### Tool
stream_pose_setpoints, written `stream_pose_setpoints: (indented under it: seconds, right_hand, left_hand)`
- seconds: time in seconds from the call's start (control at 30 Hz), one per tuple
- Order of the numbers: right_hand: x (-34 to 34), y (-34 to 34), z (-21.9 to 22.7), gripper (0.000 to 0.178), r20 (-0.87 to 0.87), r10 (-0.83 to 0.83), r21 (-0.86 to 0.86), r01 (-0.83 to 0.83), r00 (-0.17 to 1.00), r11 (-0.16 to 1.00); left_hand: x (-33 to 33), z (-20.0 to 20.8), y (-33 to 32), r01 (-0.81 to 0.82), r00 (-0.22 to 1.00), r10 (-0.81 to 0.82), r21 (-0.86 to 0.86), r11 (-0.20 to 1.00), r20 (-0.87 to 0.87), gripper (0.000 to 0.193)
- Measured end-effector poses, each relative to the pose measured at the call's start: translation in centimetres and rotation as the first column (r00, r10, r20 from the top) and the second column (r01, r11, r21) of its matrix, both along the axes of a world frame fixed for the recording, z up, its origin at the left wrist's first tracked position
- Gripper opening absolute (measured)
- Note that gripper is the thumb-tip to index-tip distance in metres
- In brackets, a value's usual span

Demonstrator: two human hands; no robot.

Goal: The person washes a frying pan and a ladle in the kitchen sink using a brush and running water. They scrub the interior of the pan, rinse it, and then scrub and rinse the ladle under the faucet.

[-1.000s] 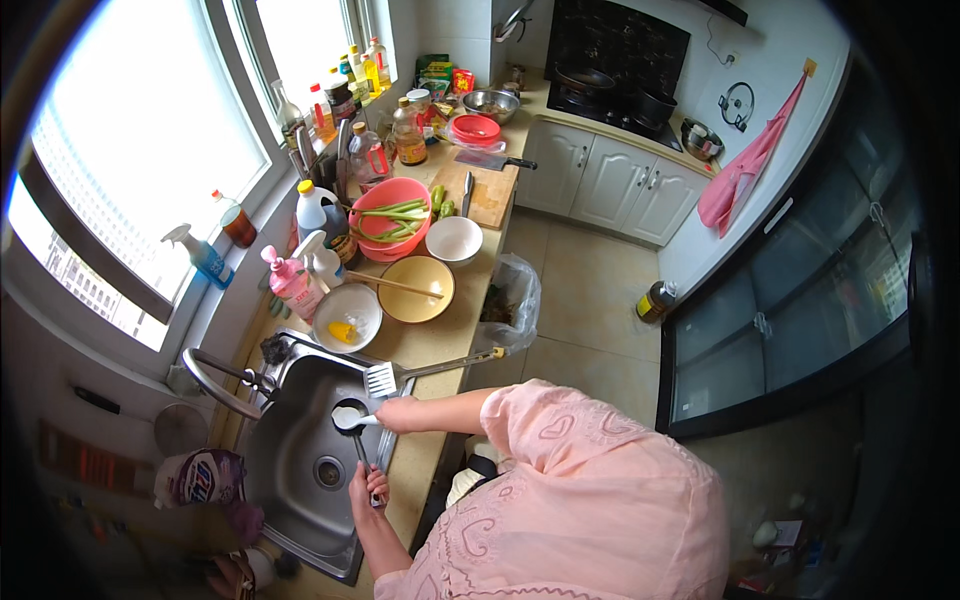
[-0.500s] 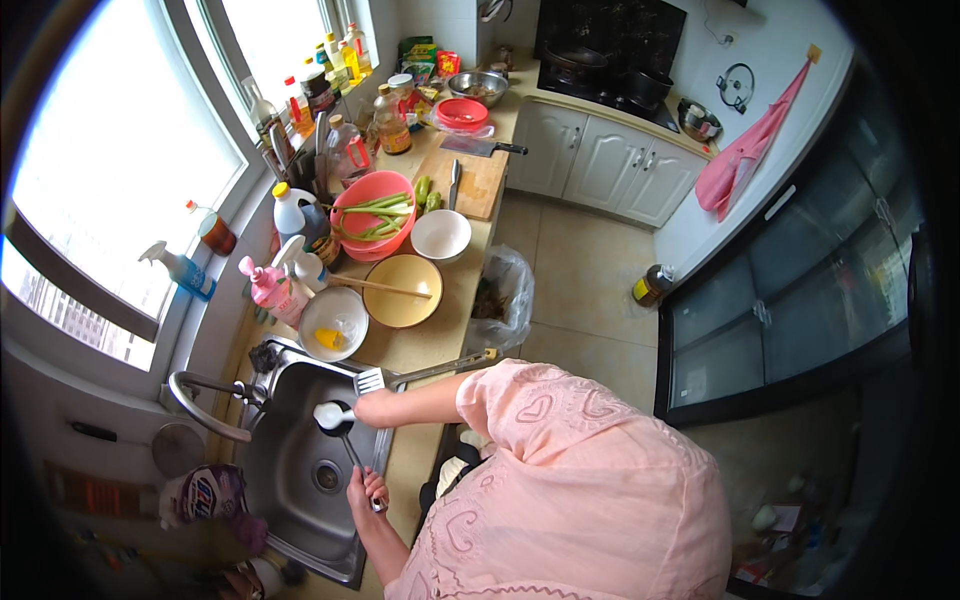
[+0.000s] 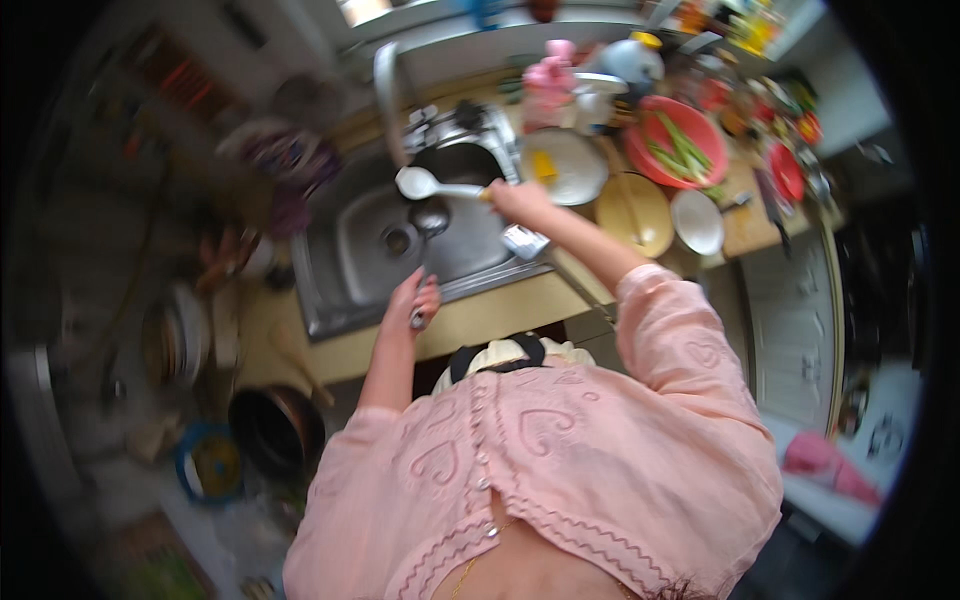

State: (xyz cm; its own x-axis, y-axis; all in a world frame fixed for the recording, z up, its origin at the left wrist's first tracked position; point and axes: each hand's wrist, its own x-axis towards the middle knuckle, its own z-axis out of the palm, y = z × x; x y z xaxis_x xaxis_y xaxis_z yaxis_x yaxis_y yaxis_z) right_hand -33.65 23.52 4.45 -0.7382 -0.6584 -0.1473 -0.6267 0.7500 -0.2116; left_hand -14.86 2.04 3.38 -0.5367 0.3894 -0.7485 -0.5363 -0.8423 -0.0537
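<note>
Blurred utensil (image 3: 418,318) in left grip (image 3: 412,300)

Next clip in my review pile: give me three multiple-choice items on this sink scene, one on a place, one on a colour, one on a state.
1. Where is the white ladle?
A. over the steel sink
B. on the floor
C. in the red basin

2. What colour is the basin holding green vegetables?
A. blue
B. red
C. black

3. What is the right hand doing?
A. hanging free
B. gripping the ladle's handle
C. pressed flat on the counter

Answers: 1 A, its bowl hangs above the sink near the tap. 2 B, its rim and wall show red. 3 B, the fingers close round the handle's end.
</note>
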Motion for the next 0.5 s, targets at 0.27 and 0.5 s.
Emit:
stream_pose_setpoints:
  seconds: [0.27, 0.5]
  right_hand:
    - [-7.2, -10.6, 2.8, 0.016, -0.392, 0.229, -0.089, -0.285, 0.891, 0.954]
    - [-12.5, -14.9, 1.5, 0.016, -0.252, 0.339, -0.022, -0.355, 0.906, 0.934]
  left_hand:
    - [1.3, 1.8, 1.3, -0.240, 0.966, 0.249, 0.125, 0.963, -0.063, 0.030]
    - [1.6, 3.6, 3.4, -0.319, 0.939, 0.330, 0.116, 0.941, -0.094, 0.031]
